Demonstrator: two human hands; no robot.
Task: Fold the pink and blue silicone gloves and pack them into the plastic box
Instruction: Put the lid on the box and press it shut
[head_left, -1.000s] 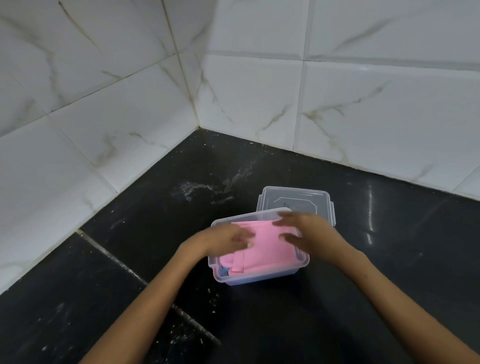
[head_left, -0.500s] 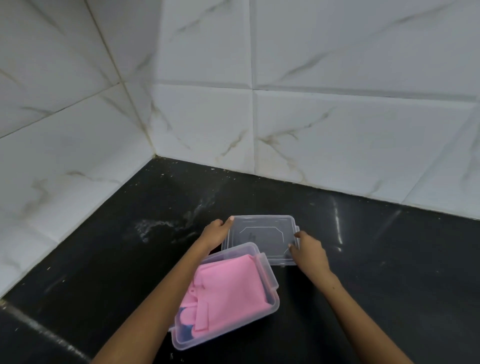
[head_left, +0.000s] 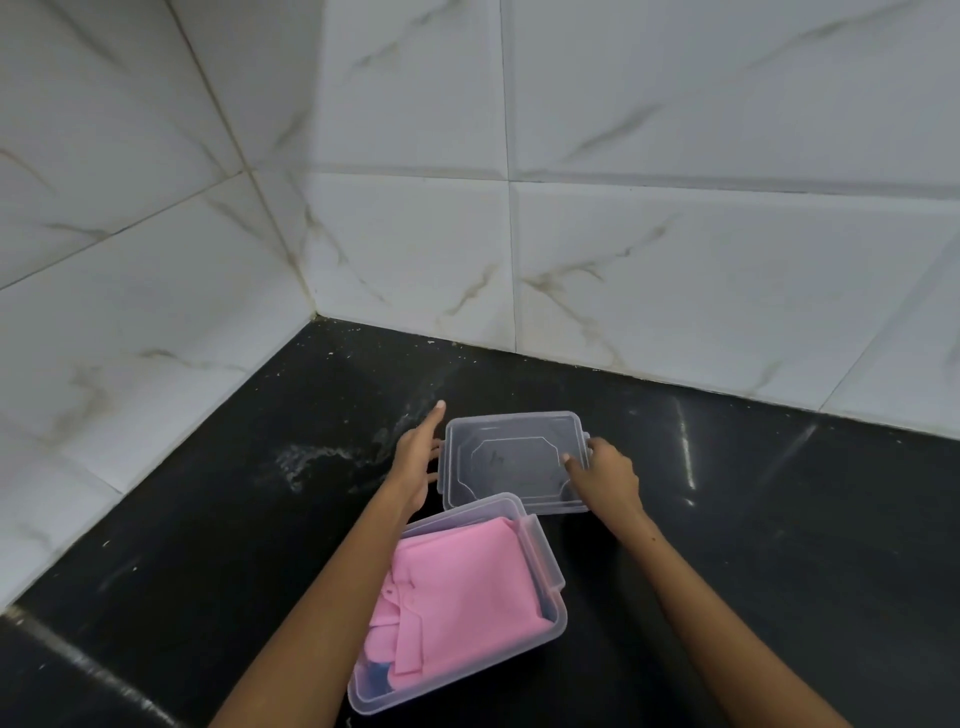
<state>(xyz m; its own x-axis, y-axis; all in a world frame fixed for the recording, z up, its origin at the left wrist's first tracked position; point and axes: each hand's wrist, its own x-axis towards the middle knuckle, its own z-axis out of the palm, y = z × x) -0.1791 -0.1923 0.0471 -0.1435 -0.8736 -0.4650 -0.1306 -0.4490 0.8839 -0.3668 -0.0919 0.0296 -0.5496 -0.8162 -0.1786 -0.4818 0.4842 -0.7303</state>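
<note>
The clear plastic box stands on the black counter near me. A folded pink silicone glove fills its top, and a bit of the blue glove shows beneath it at the near corner. Just behind the box is the clear lid, its near edge over the box's far rim. My left hand holds the lid's left edge, index finger pointing straight out. My right hand grips the lid's right edge, fingers curled over the top.
The black counter runs into a corner of white marble-look wall tiles at the left and back. A pale dusty smear lies left of the lid. A joint line crosses the counter at the near left.
Both hands left the pink glove in the box and reached back to the lid, taking its two side edges. The view shifted, so the box now sits lower in frame.
</note>
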